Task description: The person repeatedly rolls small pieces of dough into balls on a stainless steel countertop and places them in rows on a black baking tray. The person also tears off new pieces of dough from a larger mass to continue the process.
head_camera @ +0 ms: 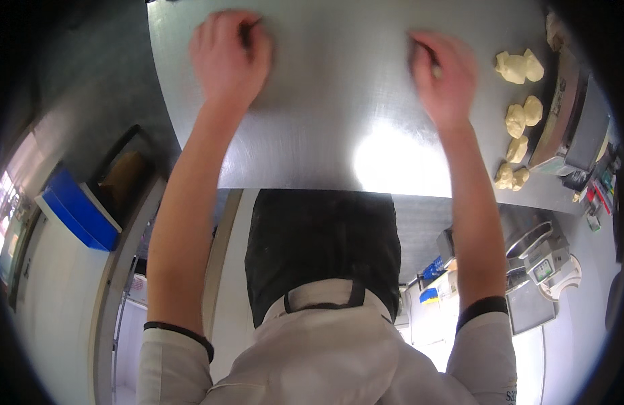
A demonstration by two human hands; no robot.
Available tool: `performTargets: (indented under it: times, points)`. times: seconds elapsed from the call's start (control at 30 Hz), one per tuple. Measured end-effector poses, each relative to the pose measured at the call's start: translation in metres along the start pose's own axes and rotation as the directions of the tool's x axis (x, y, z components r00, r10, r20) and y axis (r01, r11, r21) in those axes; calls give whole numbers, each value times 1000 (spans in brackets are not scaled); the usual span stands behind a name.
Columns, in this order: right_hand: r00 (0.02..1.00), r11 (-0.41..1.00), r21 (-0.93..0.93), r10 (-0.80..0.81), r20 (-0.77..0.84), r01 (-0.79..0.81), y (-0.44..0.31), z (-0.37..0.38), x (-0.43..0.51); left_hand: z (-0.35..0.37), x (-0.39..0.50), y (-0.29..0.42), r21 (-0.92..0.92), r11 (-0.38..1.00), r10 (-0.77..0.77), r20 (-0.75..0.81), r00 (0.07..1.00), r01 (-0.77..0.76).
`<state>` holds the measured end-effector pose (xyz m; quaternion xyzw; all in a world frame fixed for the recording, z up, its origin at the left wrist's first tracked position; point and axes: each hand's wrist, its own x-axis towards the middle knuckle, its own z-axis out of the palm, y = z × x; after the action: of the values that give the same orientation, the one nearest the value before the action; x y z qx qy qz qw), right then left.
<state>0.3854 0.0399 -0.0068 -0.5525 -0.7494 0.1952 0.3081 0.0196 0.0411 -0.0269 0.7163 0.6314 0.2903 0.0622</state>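
Note:
My left hand (230, 58) is over the far left part of a stainless steel worktop (337, 96), its fingers curled down. Further right, my right hand (447, 78) is also curled, just above or on the same metal. Both hands are blurred. Dark gaps show between thumb and forefinger on each, and a small pale spot shows in the right one; whether either holds something cannot be told. Pale dough pieces (516, 121) lie in a loose column to the right of my right hand, several in all, some touching in pairs.
Beyond the dough, a long box-like container (555, 109) runs along the worktop's right side. A scale with a lit display (543, 271) stands lower right. At the left, a blue box (82, 207) sits on a counter. The worktop's near edge (322, 190) is against my dark apron (322, 238).

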Motion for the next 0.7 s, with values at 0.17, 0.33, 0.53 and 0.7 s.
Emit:
performTargets:
  times: [0.17, 0.33, 0.53, 0.7]
  points:
    - [965, 965, 146, -236, 112, 219, -19, 25, -41, 14, -49, 62, -325, 946, 19, 57, 998, 1]
    - [993, 984, -142, -94, 70, 104, -8, -25, -33, -49, -31, 30, -107, 993, 63, 82, 995, -54]
    - [978, 978, -13, -207, 9, 207, -9, 22, 0, 14, -5, 33, -168, 985, -31, 102, 994, 48]
    - [977, 976, 53, -213, 14, 212, -26, -11, -54, -23, -55, 46, -248, 966, 94, 92, 991, -69]
